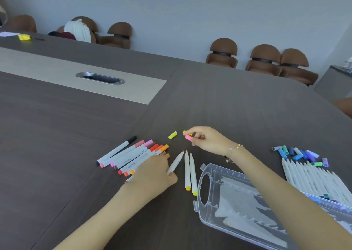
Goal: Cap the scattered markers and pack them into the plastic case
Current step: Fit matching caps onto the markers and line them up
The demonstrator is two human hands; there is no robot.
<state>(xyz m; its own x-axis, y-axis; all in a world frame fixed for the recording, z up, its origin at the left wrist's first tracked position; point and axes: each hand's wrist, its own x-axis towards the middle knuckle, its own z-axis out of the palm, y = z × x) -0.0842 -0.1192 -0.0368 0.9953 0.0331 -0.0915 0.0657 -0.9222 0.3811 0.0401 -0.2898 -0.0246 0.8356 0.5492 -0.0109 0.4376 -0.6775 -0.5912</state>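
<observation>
My right hand pinching one pink cap, left hand gripping one uncapped marker; two yellow caps, two more uncapped markers lying loose.

The dark table has a light strip with a metal slot. On it lie capped markers at left, three uncapped markers, yellow caps, a clear case, blue caps and white markers at right.

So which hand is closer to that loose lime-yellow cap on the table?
Right. The right hand, pinching a pink cap, sits just right of the lime-yellow cap. The left hand lies nearer the person, on an uncapped marker.
</observation>
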